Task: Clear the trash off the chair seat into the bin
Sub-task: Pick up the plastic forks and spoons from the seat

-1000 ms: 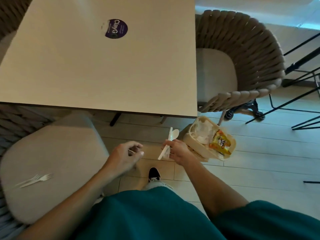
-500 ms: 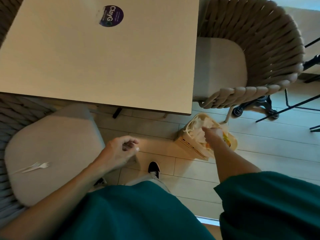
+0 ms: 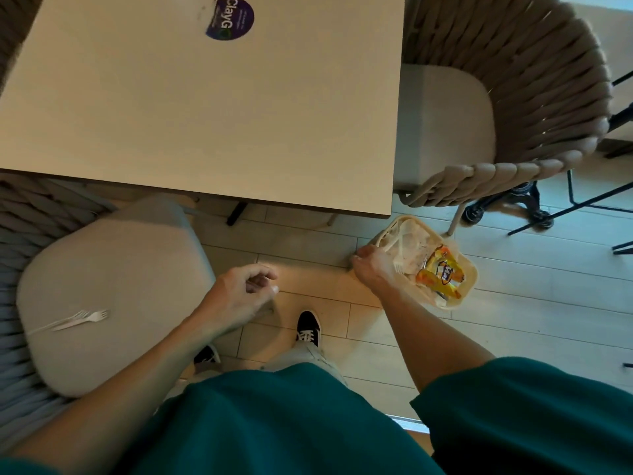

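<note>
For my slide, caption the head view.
Two white forks remain on the chair seat; right hand at bin.

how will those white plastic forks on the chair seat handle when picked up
The forks look thin, so probably very light and slightly bendy. Lying flat on the soft seat cushion, they may be fiddly to pinch. Two lie together, so one could slip free.

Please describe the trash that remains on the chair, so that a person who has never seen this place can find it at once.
Look at the cushioned chair seat to the left of the table. Near the seat's left front part lie two white plastic forks, side by side, tines pointing toward the left hand. Nothing else lies on that seat; the other trash is already in the bin.
</note>
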The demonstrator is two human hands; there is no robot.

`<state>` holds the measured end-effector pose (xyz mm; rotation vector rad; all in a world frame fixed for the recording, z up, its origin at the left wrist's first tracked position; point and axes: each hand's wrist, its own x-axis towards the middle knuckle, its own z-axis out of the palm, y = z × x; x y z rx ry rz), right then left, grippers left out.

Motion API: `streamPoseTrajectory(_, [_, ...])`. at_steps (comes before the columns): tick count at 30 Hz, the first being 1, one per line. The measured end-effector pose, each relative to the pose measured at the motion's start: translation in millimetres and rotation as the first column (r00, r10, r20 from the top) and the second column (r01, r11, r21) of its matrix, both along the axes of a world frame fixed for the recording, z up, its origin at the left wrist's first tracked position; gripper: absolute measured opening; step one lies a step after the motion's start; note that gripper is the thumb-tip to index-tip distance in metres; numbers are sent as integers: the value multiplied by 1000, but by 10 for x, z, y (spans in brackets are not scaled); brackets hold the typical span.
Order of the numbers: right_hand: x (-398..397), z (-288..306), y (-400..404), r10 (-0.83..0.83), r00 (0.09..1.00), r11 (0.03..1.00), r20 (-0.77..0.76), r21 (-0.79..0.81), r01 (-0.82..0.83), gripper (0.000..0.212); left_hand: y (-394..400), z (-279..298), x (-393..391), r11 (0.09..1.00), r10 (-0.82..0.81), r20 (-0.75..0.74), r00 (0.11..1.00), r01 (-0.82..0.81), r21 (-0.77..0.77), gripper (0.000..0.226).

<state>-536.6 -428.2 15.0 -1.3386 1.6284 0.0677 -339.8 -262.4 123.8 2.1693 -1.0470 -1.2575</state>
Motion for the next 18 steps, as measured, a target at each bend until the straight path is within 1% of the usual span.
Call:
streamPoseTrajectory(6, [506, 44, 381, 86, 996, 994, 26, 65, -87, 36, 349, -76, 274, 999, 53, -31, 998, -53, -12, 14])
streamPoseTrajectory(8, [714, 101, 520, 30, 991, 989, 132, 141, -49, 41, 494, -108, 392, 997, 78, -33, 996, -78, -11, 13])
streamPoseTrajectory(10, [933, 185, 714, 31, 987, 990, 160, 133, -53, 43, 683, -159, 567, 994, 112, -46, 993, -112, -2, 12])
streamPoseTrajectory(12, [1105, 108, 887, 65, 992, 985, 110, 154, -81, 43, 879, -232, 767, 990, 142, -64, 988, -142, 10, 12])
streamPoseTrajectory(14, [1340, 30, 1109, 203, 979, 974, 27, 100, -205, 38, 1109, -310, 1007, 984, 177, -82, 981, -176, 15, 13])
streamPoseTrajectory(15, [1387, -1, 1161, 237, 972, 969, 12, 72, -237, 36, 1165, -350, 1074, 982, 189, -84, 978, -188, 16, 14])
streamPoseTrajectory(18, [1791, 61, 1487, 326, 945, 943, -2, 61, -326, 35, 1518, -483, 1435, 969, 248, -55, 967, -246, 35, 13])
